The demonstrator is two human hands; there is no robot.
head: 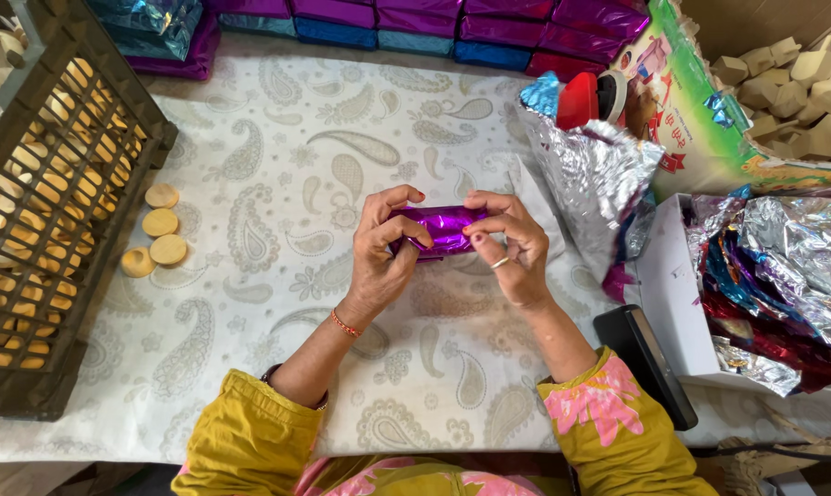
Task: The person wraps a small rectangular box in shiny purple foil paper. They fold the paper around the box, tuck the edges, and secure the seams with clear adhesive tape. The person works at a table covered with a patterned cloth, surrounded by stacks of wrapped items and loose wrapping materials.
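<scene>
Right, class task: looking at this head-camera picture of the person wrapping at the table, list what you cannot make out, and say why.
- What is inside the purple foil packet: the foil, the left hand and the right hand cover it.
- The full crate: cut off by the left edge.
- The wooden blocks in the box: cut off at the right edge.
- The stack of wrapped packets: cut off by the top edge.

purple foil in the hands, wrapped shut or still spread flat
Wrapped: the purple foil forms a tight small roll, held at its ends by the left hand and right hand.
</scene>
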